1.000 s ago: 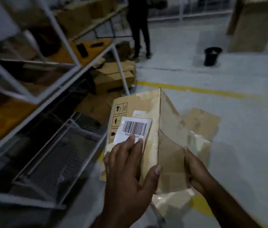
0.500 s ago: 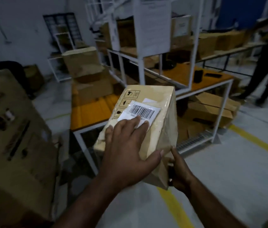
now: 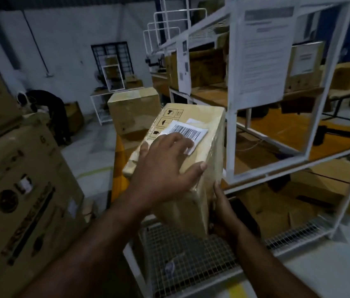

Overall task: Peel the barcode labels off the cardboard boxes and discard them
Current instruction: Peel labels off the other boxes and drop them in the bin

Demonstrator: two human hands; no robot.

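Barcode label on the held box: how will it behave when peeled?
Label looks thin paper: probably floppy, may curl or tear. Box looks glossy, perhaps taped, so the label may release cleanly. Its near corner, by the left hand, seems lifted; likely best start.

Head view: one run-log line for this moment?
stage: label not yet peeled | left hand: fingers on barcode label | right hand: holds cardboard box from below | discarded: no
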